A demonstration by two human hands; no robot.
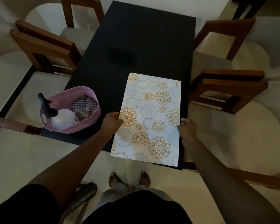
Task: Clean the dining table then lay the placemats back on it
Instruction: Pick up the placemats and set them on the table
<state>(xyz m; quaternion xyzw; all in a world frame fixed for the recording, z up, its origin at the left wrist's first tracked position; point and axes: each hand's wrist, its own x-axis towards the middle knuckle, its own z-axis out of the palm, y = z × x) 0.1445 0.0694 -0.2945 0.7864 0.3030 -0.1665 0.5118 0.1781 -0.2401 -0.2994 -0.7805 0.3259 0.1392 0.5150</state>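
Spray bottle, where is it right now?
Head view, left side: the spray bottle sits in the pink basket at the near-left corner of the dark table, beside a checked cloth.

Dim light over a pale floor point(168, 183) — wooden chairs point(44, 44) with cream seats on both sides.

one view only, worn on the person's head: it looks forward and steeply down along the dark surface point(136, 46) from its near short edge, close above (wide-angle, so the side chairs point(42, 42) bow outward), far edge uppermost.
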